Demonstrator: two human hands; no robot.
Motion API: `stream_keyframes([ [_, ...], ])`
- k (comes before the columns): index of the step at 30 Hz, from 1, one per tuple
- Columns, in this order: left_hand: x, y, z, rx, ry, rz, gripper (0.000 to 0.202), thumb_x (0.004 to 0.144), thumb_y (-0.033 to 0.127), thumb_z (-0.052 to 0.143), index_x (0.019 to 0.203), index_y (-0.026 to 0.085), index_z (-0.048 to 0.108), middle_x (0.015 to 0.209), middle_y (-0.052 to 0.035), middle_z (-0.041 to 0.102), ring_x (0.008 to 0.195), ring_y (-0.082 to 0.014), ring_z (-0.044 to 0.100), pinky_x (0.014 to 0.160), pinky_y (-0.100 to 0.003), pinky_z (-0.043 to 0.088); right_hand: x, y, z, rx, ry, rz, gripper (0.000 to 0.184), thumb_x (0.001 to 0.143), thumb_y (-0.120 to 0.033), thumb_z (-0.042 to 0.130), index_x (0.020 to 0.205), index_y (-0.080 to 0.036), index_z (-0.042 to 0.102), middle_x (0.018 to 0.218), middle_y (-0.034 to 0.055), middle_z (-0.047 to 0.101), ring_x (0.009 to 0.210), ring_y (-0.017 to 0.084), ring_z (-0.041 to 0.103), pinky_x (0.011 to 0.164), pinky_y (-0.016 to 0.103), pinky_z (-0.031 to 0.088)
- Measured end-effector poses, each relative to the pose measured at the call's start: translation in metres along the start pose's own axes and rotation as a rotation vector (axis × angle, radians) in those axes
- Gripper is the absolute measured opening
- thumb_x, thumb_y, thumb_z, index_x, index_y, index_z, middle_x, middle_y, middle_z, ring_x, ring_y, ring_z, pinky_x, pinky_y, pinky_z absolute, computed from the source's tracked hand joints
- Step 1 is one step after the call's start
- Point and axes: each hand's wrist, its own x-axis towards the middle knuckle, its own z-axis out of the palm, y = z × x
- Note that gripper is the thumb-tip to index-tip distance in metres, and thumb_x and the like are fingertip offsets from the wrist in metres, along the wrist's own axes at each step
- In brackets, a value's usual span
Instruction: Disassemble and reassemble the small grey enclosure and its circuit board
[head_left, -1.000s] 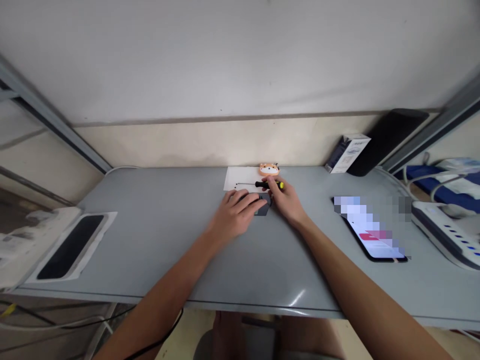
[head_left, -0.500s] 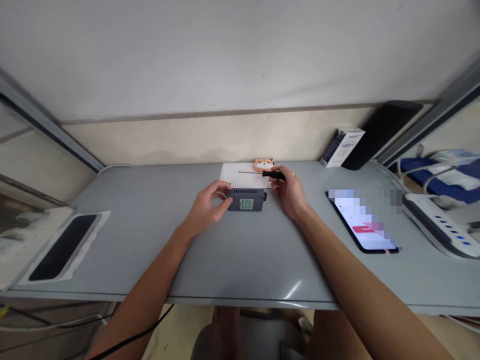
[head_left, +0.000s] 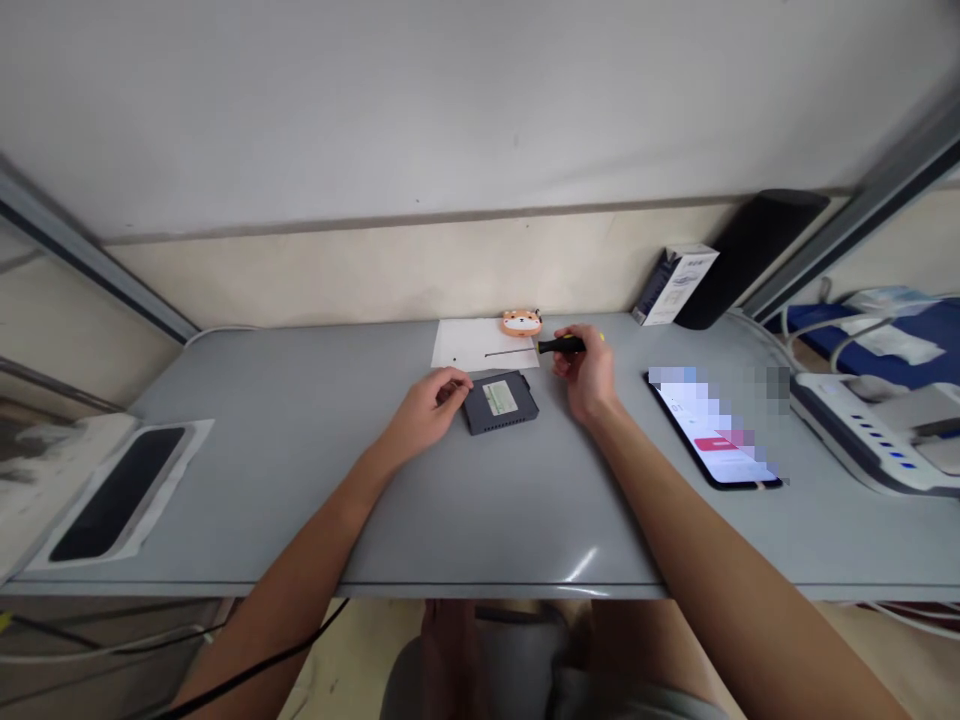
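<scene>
My left hand (head_left: 424,412) pinches the left corner of a flat dark grey electronic box (head_left: 501,402). The box lies tilted a little on the desk, its label face up and a row of vent slots along its near edge. My right hand (head_left: 588,376) is wrapped round the black and yellow handle of a screwdriver (head_left: 556,345). The shaft points left, above the sheet of white paper (head_left: 472,338) and apart from the box. A tiny dark speck (head_left: 454,359), perhaps a screw, lies on the paper.
An orange animal-faced case (head_left: 521,322) sits at the paper's back right. A lit phone (head_left: 716,430) lies to the right, near a white power strip (head_left: 870,430). Behind stand a small carton (head_left: 675,285) and a black cylinder (head_left: 750,260). A dark phone-shaped slab (head_left: 120,492) lies left.
The box has tipped from standing on edge to lying nearly flat, label up, with my left hand still at its left end. My right hand has shifted slightly right with the screwdriver.
</scene>
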Motion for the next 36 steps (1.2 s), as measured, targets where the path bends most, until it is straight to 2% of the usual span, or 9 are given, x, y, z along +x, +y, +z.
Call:
stream_keyframes([
  [4, -0.004, -0.001, -0.005, 0.002, -0.065, 0.006, 0.026, 0.099, 0.039, 0.061, 0.119, 0.023, 0.064, 0.115, -0.0072, 0.069, 0.098, -0.0211, 0.067, 0.092, -0.038, 0.057, 0.001, 0.001, 0.0, -0.024, 0.004, -0.008, 0.017, 0.072, -0.038, 0.064, 0.069, -0.021, 0.06, 0.061, -0.0024, 0.052, 0.049, 0.009, 0.041, 0.043, 0.024, 0.026],
  [7, -0.007, 0.0, -0.009, 0.027, -0.192, 0.056, 0.065, 0.081, 0.042, 0.085, 0.139, 0.029, 0.058, 0.138, -0.009, 0.057, 0.119, -0.0259, 0.062, 0.108, -0.043, 0.053, 0.001, 0.002, 0.0, -0.028, -0.004, -0.042, 0.019, 0.073, -0.039, 0.065, 0.069, -0.022, 0.058, 0.065, -0.0013, 0.056, 0.05, 0.009, 0.042, 0.043, 0.025, 0.026],
  [9, -0.008, 0.0, -0.01, 0.062, -0.234, 0.079, 0.073, 0.076, 0.036, 0.09, 0.141, 0.032, 0.057, 0.136, -0.008, 0.054, 0.125, -0.0274, 0.059, 0.113, -0.046, 0.05, 0.0, 0.0, 0.001, -0.021, 0.0, -0.041, 0.019, 0.072, -0.039, 0.066, 0.069, -0.022, 0.058, 0.067, -0.0009, 0.057, 0.05, 0.009, 0.043, 0.042, 0.024, 0.026],
  [15, -0.007, 0.006, -0.01, 0.088, -0.187, 0.116, 0.05, 0.08, 0.036, 0.084, 0.125, 0.027, 0.065, 0.127, -0.0067, 0.061, 0.113, -0.025, 0.062, 0.106, -0.042, 0.053, -0.004, -0.009, 0.005, 0.081, 0.047, 0.018, 0.011, 0.068, -0.031, 0.062, 0.067, -0.02, 0.058, 0.068, -0.0012, 0.059, 0.046, 0.006, 0.041, 0.042, 0.022, 0.025],
  [20, -0.008, 0.015, -0.011, 0.065, -0.114, -0.027, 0.031, 0.094, 0.05, 0.066, 0.11, 0.024, 0.073, 0.107, -0.0046, 0.073, 0.097, -0.0231, 0.065, 0.088, -0.037, 0.054, -0.005, -0.014, 0.003, 0.186, -0.051, 0.019, 0.014, 0.069, -0.028, 0.065, 0.067, -0.021, 0.053, 0.07, -0.002, 0.057, 0.045, 0.006, 0.039, 0.044, 0.025, 0.03],
  [25, -0.006, 0.016, -0.008, 0.047, -0.018, -0.11, 0.052, 0.105, 0.059, 0.042, 0.069, 0.021, 0.052, 0.065, 0.0012, 0.052, 0.063, -0.0162, 0.049, 0.059, -0.03, 0.04, -0.007, -0.016, 0.002, 0.171, -0.173, -0.005, 0.015, 0.068, -0.03, 0.066, 0.066, -0.022, 0.053, 0.071, -0.0014, 0.055, 0.048, 0.007, 0.04, 0.046, 0.027, 0.033],
  [28, -0.005, 0.016, -0.008, 0.036, -0.011, -0.089, 0.049, 0.105, 0.059, 0.043, 0.077, 0.021, 0.057, 0.072, 0.0001, 0.058, 0.069, -0.0178, 0.055, 0.062, -0.03, 0.045, -0.012, -0.016, 0.006, 0.148, -0.167, 0.026, 0.015, 0.064, -0.03, 0.067, 0.065, -0.022, 0.054, 0.072, -0.0006, 0.056, 0.051, 0.007, 0.037, 0.045, 0.027, 0.03],
  [32, -0.004, 0.017, -0.011, 0.037, -0.025, -0.035, 0.035, 0.098, 0.052, 0.057, 0.114, 0.023, 0.068, 0.103, -0.0049, 0.073, 0.091, -0.022, 0.066, 0.081, -0.034, 0.054, -0.017, -0.015, 0.012, 0.151, -0.17, 0.067, 0.017, 0.063, -0.032, 0.069, 0.063, -0.022, 0.056, 0.073, 0.0005, 0.057, 0.053, 0.008, 0.034, 0.045, 0.026, 0.027],
  [36, -0.006, 0.014, -0.01, 0.116, 0.056, 0.068, 0.036, 0.091, 0.044, 0.066, 0.119, 0.023, 0.062, 0.109, -0.0066, 0.071, 0.093, -0.0209, 0.064, 0.088, -0.036, 0.053, -0.019, -0.015, 0.014, 0.154, -0.177, 0.083, 0.017, 0.064, -0.032, 0.069, 0.063, -0.021, 0.057, 0.074, 0.0012, 0.058, 0.053, 0.008, 0.035, 0.046, 0.026, 0.028],
])
